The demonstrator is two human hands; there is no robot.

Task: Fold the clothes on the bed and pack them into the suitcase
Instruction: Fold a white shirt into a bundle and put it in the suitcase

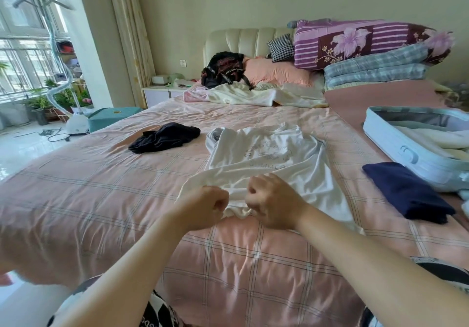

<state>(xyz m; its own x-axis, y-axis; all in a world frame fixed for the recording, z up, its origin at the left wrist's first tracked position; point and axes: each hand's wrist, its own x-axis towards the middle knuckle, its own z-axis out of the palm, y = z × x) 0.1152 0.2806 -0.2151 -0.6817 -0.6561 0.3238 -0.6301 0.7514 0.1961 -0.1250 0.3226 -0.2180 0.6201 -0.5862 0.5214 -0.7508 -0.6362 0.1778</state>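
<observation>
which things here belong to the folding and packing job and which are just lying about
Job: white t-shirt, gripped at its near edge by the left hand and right hand; crumpled black garment; folded navy garment; open suitcase.
Lying about: black backpack; checked cushion; stacked quilts; garment steamer by the window.

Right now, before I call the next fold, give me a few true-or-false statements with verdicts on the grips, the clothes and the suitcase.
1. The left grip and right grip both hold the near hem of the white T-shirt. True.
2. The suitcase is closed. False: it lies open with pale fabric inside.
3. A folded navy garment lies beside the suitcase. True.
4. The crumpled black garment is packed in the suitcase. False: it lies on the bed, left of the T-shirt.
</observation>
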